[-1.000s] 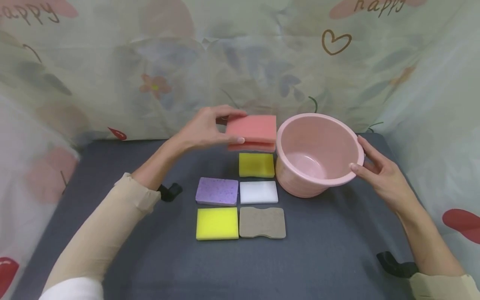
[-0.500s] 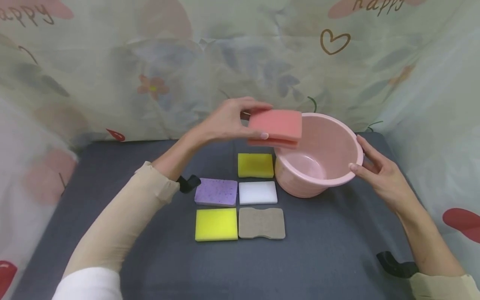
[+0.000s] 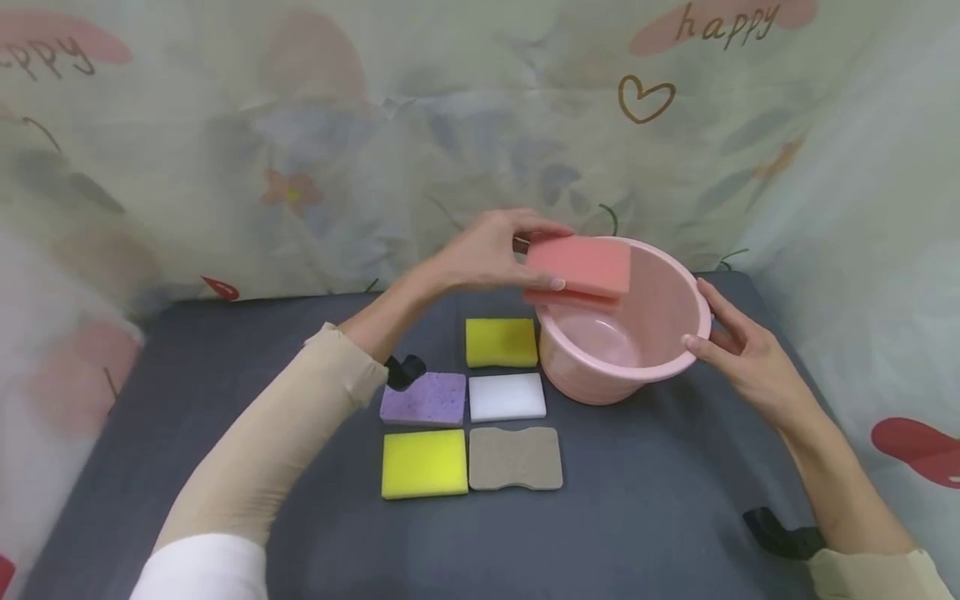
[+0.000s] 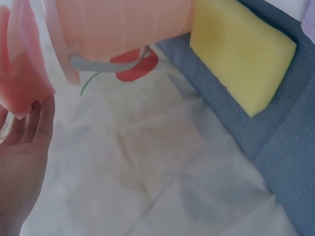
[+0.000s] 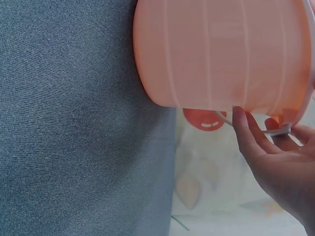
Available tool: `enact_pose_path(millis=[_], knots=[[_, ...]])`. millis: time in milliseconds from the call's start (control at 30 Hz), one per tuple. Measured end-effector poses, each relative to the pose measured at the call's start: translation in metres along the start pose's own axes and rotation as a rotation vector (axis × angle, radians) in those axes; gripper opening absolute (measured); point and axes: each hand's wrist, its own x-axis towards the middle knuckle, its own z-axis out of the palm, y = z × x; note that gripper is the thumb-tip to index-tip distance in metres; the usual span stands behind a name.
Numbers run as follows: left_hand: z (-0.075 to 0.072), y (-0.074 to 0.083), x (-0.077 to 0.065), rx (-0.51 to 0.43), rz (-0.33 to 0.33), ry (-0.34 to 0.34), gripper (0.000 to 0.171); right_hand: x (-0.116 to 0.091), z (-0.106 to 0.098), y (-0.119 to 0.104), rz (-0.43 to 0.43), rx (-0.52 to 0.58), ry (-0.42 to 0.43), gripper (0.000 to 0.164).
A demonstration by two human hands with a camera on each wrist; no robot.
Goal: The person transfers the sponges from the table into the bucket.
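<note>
My left hand (image 3: 487, 254) pinches a pink sponge (image 3: 581, 262) by its left end, thumb in front and fingers behind. A slit along its front edge could be a fold or a second layer; I cannot tell which. The sponge is over the left part of the rim of a pink bucket (image 3: 592, 379). In the left wrist view the pink sponge (image 4: 24, 64) sits in my fingers beside the bucket (image 4: 123, 24). My right hand (image 3: 750, 358) grips the bucket's right rim, thumb over the edge, fingers outside. The visible bucket floor is bare.
Left of the bucket lie a darker yellow sponge (image 3: 501, 342), a white sponge (image 3: 507, 397), a purple sponge (image 3: 423, 400), a bright yellow sponge (image 3: 424, 464) and a grey-brown notched sponge (image 3: 515, 458) on the dark table (image 3: 637, 517). A patterned curtain (image 3: 420, 167) stands behind.
My left hand has carried the pink sponge rightward, from beside the bucket to over its left rim. My right hand keeps its grip on the bucket. The head view has shifted slightly.
</note>
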Motion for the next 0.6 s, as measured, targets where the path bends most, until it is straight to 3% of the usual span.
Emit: enact_pose_path(millis=[333,600], knots=[[0.015,0.003,0.022,-0.032,-0.055,-0.012,0.064,0.002,-0.004,-0.003,-0.025,-0.024,-0.007,0.079],[0.03,0.008,0.041,-0.003,-0.062,-0.119,0.064,-0.003,-0.006,-0.002,-0.005,-0.048,-0.007,0.078]])
